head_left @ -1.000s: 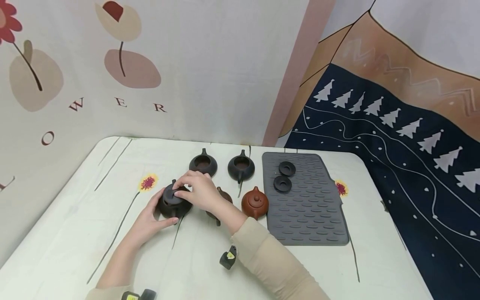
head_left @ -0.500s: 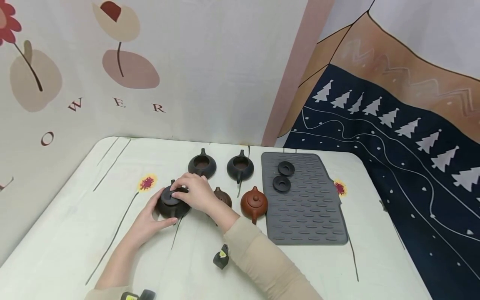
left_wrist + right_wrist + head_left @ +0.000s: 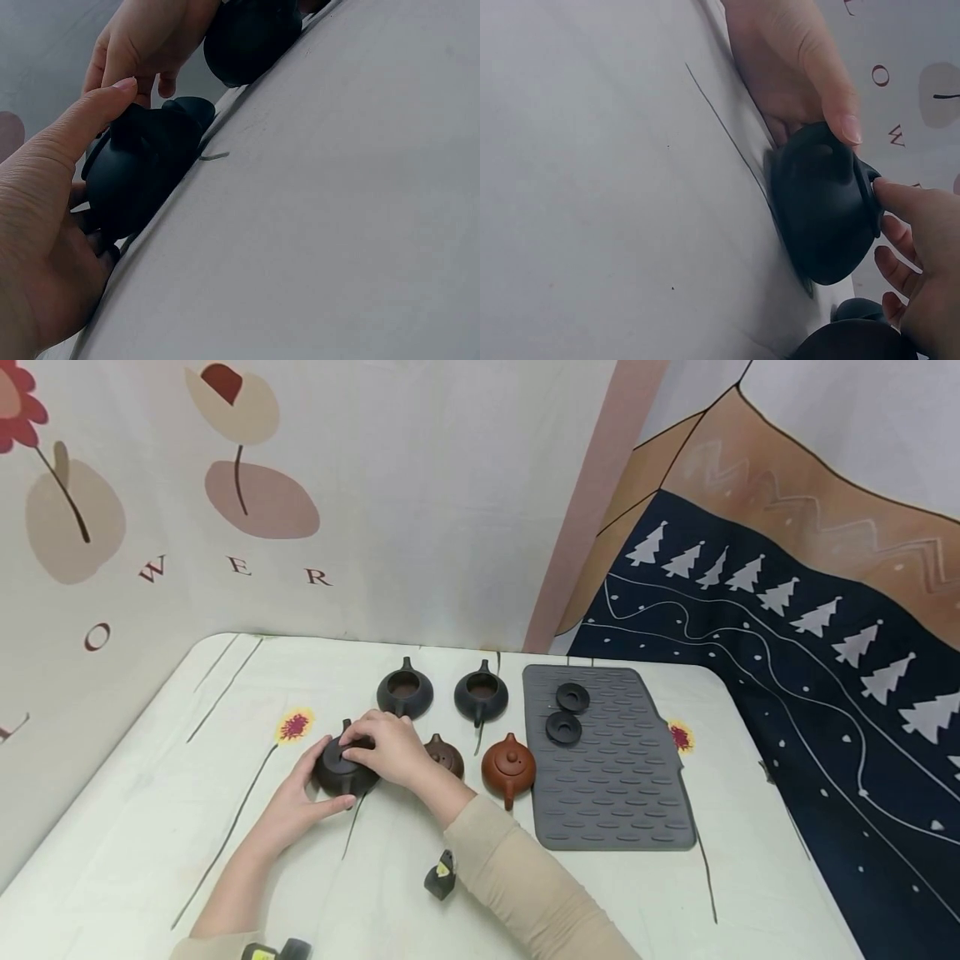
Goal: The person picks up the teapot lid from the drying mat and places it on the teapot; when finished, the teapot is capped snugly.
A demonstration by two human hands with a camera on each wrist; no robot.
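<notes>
A black teapot (image 3: pixel 354 780) is held upright on the white table (image 3: pixel 375 893) by the left hand (image 3: pixel 295 803), with fingers and thumb curled round its sides. Its lid (image 3: pixel 868 196) is pinched narrowly at the knob by the right hand (image 3: pixel 390 748) and lies over the pot's mouth; whether it is fully seated cannot be told.

To the left of the grip, a wide stretch of tablecloth is seen as far as the table's slanting left edge, interrupted only by a printed flower (image 3: pixel 295 725). Toward the body, more cloth is spread between the two forearms.

Room is tighter on the right: a brown teapot (image 3: pixel 447 755) is partly covered by the right forearm, and a reddish teapot (image 3: pixel 508 770) is placed farther along, close against the left edge of a grey mat (image 3: pixel 615 802). Two black rings (image 3: pixel 573 697) are laid near that mat's far left corner. Just beyond the right hand, a first open-mouthed pot (image 3: pixel 406 705) is found, with a second open-mouthed pot (image 3: pixel 482 705) to its right, both near the table's back edge.
</notes>
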